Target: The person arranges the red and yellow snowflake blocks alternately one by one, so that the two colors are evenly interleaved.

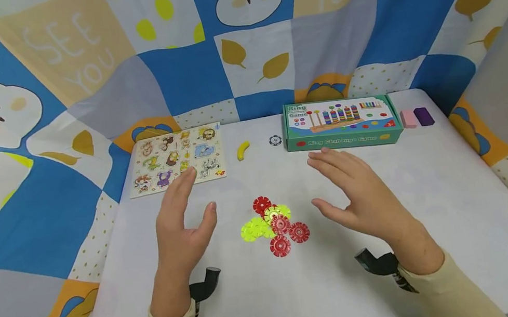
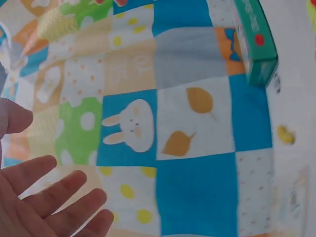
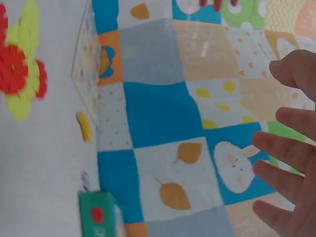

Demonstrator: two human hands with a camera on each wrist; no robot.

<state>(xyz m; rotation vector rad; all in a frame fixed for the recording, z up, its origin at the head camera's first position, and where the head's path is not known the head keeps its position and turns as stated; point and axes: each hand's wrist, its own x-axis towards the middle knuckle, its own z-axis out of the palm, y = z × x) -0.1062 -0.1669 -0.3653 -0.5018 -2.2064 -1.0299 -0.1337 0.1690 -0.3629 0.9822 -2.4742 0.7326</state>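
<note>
Red and yellow notched plastic discs (image 1: 280,246) lie in a loose, partly overlapping cluster on the white table. Left of that cluster, my left hand (image 1: 182,234) is held up with its fingers extended and thumb apart, holding nothing. On the other side my right hand (image 1: 362,201) is raised too, fingers straight and thumb spread, likewise holding nothing. Both palms face inward across the discs. In the left wrist view the left hand's fingers (image 2: 64,192) are spread. The right wrist view shows the right hand's fingers (image 3: 286,163) apart.
Behind the left hand lies an animal picture board (image 1: 179,159). A small yellow banana (image 1: 243,151) and a round black-and-white token (image 1: 275,140) are at the back middle. A green Ring Challenge Game box (image 1: 341,125), a pink block (image 1: 408,119) and a purple block (image 1: 424,116) stand back right.
</note>
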